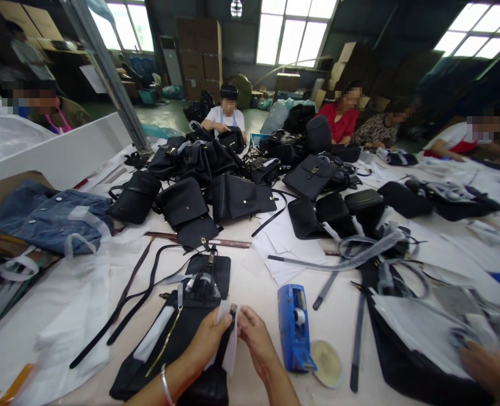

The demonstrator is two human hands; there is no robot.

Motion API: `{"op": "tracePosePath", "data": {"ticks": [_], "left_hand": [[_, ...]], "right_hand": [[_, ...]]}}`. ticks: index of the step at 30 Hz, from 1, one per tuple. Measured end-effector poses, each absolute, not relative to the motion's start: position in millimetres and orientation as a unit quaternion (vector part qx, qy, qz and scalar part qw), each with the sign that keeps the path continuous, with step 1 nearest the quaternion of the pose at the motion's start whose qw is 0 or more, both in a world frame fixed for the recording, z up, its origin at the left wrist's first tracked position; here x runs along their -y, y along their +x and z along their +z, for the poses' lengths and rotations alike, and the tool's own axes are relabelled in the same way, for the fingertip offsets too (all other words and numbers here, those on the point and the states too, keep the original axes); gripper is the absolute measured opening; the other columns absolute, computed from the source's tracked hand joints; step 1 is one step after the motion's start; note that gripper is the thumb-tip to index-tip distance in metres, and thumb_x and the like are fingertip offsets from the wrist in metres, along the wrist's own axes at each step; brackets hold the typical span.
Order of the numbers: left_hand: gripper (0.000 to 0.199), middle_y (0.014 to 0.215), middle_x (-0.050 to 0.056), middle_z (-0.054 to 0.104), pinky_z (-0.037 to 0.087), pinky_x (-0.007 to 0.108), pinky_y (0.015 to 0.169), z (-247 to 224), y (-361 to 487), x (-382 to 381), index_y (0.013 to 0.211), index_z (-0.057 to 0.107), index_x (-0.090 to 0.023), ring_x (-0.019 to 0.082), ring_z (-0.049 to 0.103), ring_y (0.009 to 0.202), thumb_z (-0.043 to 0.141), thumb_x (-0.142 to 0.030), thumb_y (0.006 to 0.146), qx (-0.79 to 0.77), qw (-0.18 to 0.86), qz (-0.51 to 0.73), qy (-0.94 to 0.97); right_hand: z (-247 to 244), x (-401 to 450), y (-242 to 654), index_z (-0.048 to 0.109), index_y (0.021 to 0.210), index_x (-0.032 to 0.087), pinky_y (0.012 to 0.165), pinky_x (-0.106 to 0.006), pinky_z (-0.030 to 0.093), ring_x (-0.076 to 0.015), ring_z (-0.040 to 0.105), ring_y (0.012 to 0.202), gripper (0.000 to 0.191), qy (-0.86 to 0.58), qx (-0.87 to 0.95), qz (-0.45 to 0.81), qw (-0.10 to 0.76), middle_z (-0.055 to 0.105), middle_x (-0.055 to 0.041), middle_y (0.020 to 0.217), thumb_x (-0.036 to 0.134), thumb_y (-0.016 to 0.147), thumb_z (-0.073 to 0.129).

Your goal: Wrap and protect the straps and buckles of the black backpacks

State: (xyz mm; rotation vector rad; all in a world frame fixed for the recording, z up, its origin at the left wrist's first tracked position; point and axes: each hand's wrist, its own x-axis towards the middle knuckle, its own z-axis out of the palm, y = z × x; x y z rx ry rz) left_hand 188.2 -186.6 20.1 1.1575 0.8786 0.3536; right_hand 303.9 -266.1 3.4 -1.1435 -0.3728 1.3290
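Observation:
My left hand (207,334), with a bangle on the wrist, pinches a black strap (223,347) of a bag together with a thin white wrapping sheet (231,355). My right hand (254,334) has its fingertips closed on the right side of that sheet. A metal fitting shows at the top of the strap, between my hands. Under my left arm lies the black bag (154,361), with a gold zipper and a white strip on its front. Its long thin straps (140,301) trail to the left.
A blue tape dispenser (291,332) and a small round dish (326,363) stand right of my hands. Many black bags (186,208) fill the table's middle. A denim garment (51,217) lies left. A co-worker's hand (491,366) works at the right; other people sit across the table.

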Motion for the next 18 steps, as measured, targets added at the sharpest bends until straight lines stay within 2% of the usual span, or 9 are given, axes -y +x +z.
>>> {"op": "tracePosePath", "data": {"ticks": [5, 7, 9, 11, 14, 16, 18], "left_hand": [[0.024, 0.086, 0.004, 0.069, 0.046, 0.029, 0.076, 26.5, 187.8, 180.5, 0.089, 0.065, -0.019, 0.023, 0.060, 0.083, 0.054, -0.039, 0.084, -0.385, 0.633, 0.179, 0.648], [0.023, 0.079, 0.002, 0.067, 0.045, 0.027, 0.072, 28.6, 188.9, 180.1, 0.082, 0.064, -0.019, 0.021, 0.059, 0.077, 0.052, -0.038, 0.086, -0.378, 0.626, 0.176, 0.658], [0.024, 0.080, 0.002, 0.068, 0.046, 0.028, 0.073, 28.4, 190.1, 181.3, 0.082, 0.065, -0.018, 0.021, 0.060, 0.077, 0.051, -0.038, 0.086, -0.369, 0.648, 0.171, 0.644], [0.025, 0.091, 0.004, 0.070, 0.046, 0.031, 0.083, 26.8, 190.4, 184.3, 0.091, 0.067, -0.018, 0.024, 0.061, 0.089, 0.052, -0.038, 0.086, -0.366, 0.682, 0.167, 0.611], [0.035, 0.115, 0.007, 0.067, 0.038, 0.035, 0.101, 24.4, 188.2, 191.1, 0.113, 0.064, -0.020, 0.027, 0.055, 0.114, 0.056, -0.040, 0.085, -0.373, 0.730, 0.168, 0.548], [0.042, 0.126, 0.006, 0.062, 0.033, 0.036, 0.107, 23.4, 186.0, 195.6, 0.123, 0.059, -0.023, 0.026, 0.048, 0.124, 0.058, -0.041, 0.085, -0.375, 0.748, 0.174, 0.519], [0.044, 0.129, 0.006, 0.059, 0.031, 0.035, 0.109, 21.9, 184.6, 198.7, 0.125, 0.056, -0.025, 0.024, 0.045, 0.127, 0.059, -0.040, 0.084, -0.372, 0.755, 0.182, 0.509]], "right_hand": [[-2.1, 259.4, 307.7, 0.061, 0.082, 0.019, 0.061, -0.025, 0.044, -0.0128, 0.051, 0.062, 0.029, -0.545, 0.225, 0.513, 0.624, 0.057, 0.0008, 0.071, 0.047, 0.079, 0.064], [-2.4, 259.6, 308.7, 0.060, 0.078, 0.018, 0.060, -0.025, 0.045, -0.0136, 0.053, 0.062, 0.029, -0.577, 0.242, 0.478, 0.616, 0.056, 0.0011, 0.069, 0.047, 0.079, 0.063], [-1.1, 260.8, 307.6, 0.060, 0.078, 0.019, 0.058, -0.025, 0.044, -0.0141, 0.053, 0.060, 0.029, -0.610, 0.249, 0.452, 0.601, 0.056, 0.0010, 0.067, 0.047, 0.080, 0.061], [1.5, 262.1, 304.7, 0.059, 0.081, 0.019, 0.056, -0.025, 0.044, -0.0151, 0.053, 0.061, 0.027, -0.644, 0.255, 0.419, 0.587, 0.057, 0.0000, 0.070, 0.046, 0.082, 0.058], [5.1, 262.8, 298.1, 0.058, 0.080, 0.021, 0.066, -0.027, 0.045, -0.0173, 0.055, 0.072, 0.022, -0.704, 0.286, 0.322, 0.564, 0.058, -0.0016, 0.077, 0.042, 0.085, 0.056], [5.4, 262.4, 293.4, 0.057, 0.079, 0.022, 0.074, -0.028, 0.043, -0.0182, 0.055, 0.078, 0.018, -0.733, 0.301, 0.260, 0.552, 0.057, -0.0021, 0.081, 0.039, 0.086, 0.055], [3.4, 261.7, 290.4, 0.056, 0.080, 0.023, 0.076, -0.028, 0.043, -0.0186, 0.054, 0.079, 0.016, -0.742, 0.295, 0.242, 0.551, 0.057, -0.0022, 0.082, 0.038, 0.086, 0.055]]}}
